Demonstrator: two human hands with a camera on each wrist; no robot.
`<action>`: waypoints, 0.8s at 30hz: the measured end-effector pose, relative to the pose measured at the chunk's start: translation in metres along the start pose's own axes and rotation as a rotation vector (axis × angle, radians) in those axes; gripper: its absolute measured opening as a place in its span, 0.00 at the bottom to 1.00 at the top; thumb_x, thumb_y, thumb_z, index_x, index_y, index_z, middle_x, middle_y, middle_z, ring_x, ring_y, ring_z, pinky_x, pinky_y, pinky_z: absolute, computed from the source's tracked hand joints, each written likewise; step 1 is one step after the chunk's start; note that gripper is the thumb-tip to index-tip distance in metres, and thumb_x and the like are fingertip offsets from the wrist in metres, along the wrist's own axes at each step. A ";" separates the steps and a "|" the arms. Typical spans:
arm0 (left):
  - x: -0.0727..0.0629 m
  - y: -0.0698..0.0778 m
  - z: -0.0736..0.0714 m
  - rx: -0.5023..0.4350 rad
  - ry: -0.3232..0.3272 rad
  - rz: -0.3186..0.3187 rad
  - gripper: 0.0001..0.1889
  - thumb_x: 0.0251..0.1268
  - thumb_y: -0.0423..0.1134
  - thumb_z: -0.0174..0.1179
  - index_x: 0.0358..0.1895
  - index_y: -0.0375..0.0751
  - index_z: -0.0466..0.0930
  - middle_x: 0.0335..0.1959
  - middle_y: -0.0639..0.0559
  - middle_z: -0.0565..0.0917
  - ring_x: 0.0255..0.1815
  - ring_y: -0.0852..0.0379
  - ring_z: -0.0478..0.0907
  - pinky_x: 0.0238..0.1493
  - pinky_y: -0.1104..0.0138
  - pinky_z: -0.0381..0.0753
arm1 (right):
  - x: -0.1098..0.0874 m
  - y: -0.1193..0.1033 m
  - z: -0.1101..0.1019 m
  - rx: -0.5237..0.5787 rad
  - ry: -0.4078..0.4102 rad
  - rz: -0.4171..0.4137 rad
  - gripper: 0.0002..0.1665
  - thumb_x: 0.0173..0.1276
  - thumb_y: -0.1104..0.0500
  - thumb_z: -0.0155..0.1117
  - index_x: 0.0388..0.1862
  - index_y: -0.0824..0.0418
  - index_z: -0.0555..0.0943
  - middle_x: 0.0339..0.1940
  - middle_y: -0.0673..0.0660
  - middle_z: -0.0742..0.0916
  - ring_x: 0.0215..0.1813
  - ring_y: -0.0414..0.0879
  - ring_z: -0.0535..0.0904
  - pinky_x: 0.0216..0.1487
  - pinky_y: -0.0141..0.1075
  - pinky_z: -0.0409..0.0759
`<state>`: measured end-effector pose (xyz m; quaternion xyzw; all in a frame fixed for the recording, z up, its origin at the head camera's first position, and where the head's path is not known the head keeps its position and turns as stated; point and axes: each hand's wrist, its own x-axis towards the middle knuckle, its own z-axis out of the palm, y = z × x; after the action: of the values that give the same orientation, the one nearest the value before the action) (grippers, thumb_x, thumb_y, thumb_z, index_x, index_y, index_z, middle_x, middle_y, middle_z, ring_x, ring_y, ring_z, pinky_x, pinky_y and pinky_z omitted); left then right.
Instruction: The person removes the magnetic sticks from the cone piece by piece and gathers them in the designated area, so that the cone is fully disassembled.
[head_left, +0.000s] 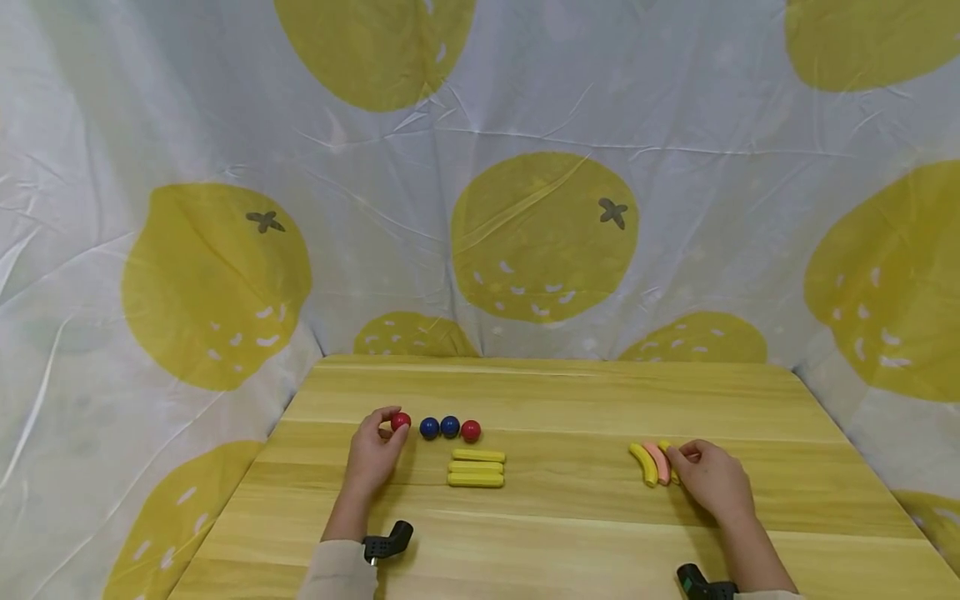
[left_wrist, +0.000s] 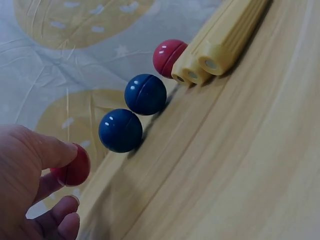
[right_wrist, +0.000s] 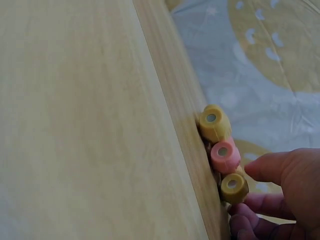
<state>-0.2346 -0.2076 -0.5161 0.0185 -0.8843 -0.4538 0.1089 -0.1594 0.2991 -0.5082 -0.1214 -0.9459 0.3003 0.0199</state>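
Observation:
My left hand (head_left: 372,457) pinches a glossy red ball (head_left: 401,421) between thumb and fingers, at the left end of a row of balls. Beside it sit two blue balls (left_wrist: 145,94) touching or nearly touching each other, then another red ball (head_left: 471,431). On the right, my right hand (head_left: 716,482) has its thumb and fingers around the rightmost yellow curved rod (right_wrist: 234,188). Against that one lies a pink curved rod (right_wrist: 225,156), followed by a second yellow curved rod (head_left: 643,465). Grey discs show in the ends of these rods.
Three straight yellow rods (head_left: 476,468) lie side by side in front of the balls. All of it rests on a wood-grain table (head_left: 555,533). A pale curtain (head_left: 697,208) with yellow fruit prints hangs behind the table and along its sides.

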 end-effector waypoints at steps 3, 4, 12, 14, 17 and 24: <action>0.000 -0.004 0.002 0.012 -0.048 -0.015 0.20 0.72 0.38 0.63 0.64 0.38 0.77 0.59 0.38 0.81 0.49 0.46 0.81 0.43 0.65 0.79 | 0.000 0.000 -0.001 0.000 -0.002 0.020 0.28 0.76 0.42 0.58 0.50 0.68 0.84 0.40 0.62 0.90 0.36 0.50 0.83 0.32 0.39 0.74; 0.000 -0.005 0.002 0.014 -0.061 -0.021 0.20 0.72 0.39 0.63 0.64 0.38 0.77 0.60 0.38 0.82 0.50 0.45 0.81 0.45 0.63 0.80 | 0.001 0.000 0.000 0.004 -0.004 0.025 0.29 0.76 0.42 0.58 0.50 0.68 0.83 0.40 0.62 0.89 0.36 0.50 0.82 0.32 0.38 0.73; 0.008 -0.002 -0.002 0.011 -0.105 -0.042 0.23 0.73 0.38 0.63 0.67 0.39 0.75 0.67 0.34 0.78 0.66 0.34 0.76 0.67 0.43 0.75 | 0.012 -0.006 0.002 0.011 0.012 0.010 0.30 0.76 0.41 0.56 0.52 0.67 0.83 0.45 0.66 0.88 0.38 0.53 0.82 0.33 0.38 0.73; 0.009 0.000 -0.005 0.015 -0.115 -0.052 0.24 0.73 0.39 0.63 0.68 0.39 0.74 0.68 0.35 0.77 0.67 0.33 0.75 0.68 0.42 0.74 | 0.014 -0.008 0.002 0.013 0.017 0.009 0.30 0.76 0.41 0.56 0.52 0.67 0.83 0.45 0.66 0.89 0.38 0.53 0.82 0.33 0.38 0.73; 0.009 0.001 -0.006 0.022 -0.119 -0.052 0.25 0.72 0.40 0.64 0.69 0.40 0.74 0.68 0.35 0.77 0.67 0.33 0.74 0.67 0.42 0.74 | 0.015 -0.010 0.000 0.019 0.016 0.009 0.30 0.76 0.41 0.56 0.52 0.68 0.83 0.44 0.66 0.89 0.37 0.52 0.81 0.32 0.37 0.72; 0.011 0.001 -0.007 -0.014 -0.150 -0.048 0.27 0.73 0.44 0.63 0.71 0.41 0.72 0.71 0.36 0.74 0.70 0.33 0.72 0.69 0.42 0.73 | 0.017 -0.008 -0.006 0.014 0.005 -0.008 0.32 0.78 0.40 0.53 0.55 0.69 0.81 0.44 0.67 0.88 0.38 0.53 0.82 0.33 0.38 0.74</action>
<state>-0.2438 -0.2139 -0.5091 0.0049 -0.8859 -0.4627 0.0314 -0.1766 0.3006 -0.4995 -0.1181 -0.9441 0.3067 0.0243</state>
